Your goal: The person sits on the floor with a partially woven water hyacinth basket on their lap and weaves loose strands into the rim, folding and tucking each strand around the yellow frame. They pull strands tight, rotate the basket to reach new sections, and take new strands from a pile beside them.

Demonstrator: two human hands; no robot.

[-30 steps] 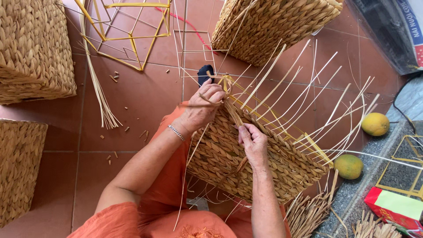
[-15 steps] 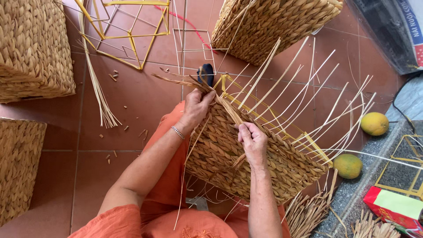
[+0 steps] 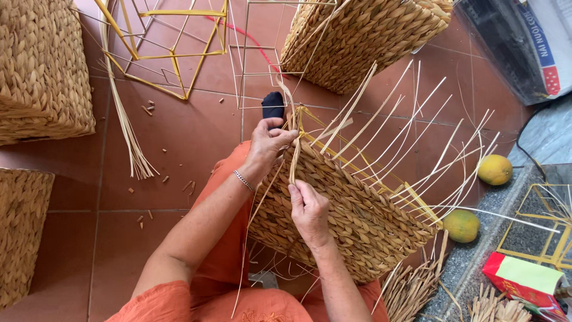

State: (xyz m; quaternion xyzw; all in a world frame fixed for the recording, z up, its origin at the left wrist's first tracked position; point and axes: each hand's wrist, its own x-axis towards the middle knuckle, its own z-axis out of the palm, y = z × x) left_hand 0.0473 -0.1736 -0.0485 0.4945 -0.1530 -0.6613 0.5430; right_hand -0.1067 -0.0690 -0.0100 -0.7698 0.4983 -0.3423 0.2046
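A half-woven straw basket (image 3: pixel 351 209) rests on my lap, its yellow wire frame and loose straw ends fanning out to the right. My left hand (image 3: pixel 269 141) grips the basket's near corner and pinches a straw strand at the rim. My right hand (image 3: pixel 308 211) presses on the woven wall and holds the lower part of the same strand (image 3: pixel 294 156), which runs upright between both hands. A dark blue object (image 3: pixel 273 105) lies on the floor just beyond my left hand.
Finished woven baskets stand at the left (image 3: pixel 42 71), lower left (image 3: pixel 21 232) and top (image 3: pixel 363 36). Yellow wire frames (image 3: pixel 170 53) and a straw bundle (image 3: pixel 128 137) lie on the red tile floor. Two yellow-green fruits (image 3: pixel 494 169) (image 3: pixel 462 225) sit at right beside a grey stone ledge.
My left hand moved from the upper rim to the basket's near corner, drawing the strand down. My right hand slid lower on the wall. The basket turned slightly.
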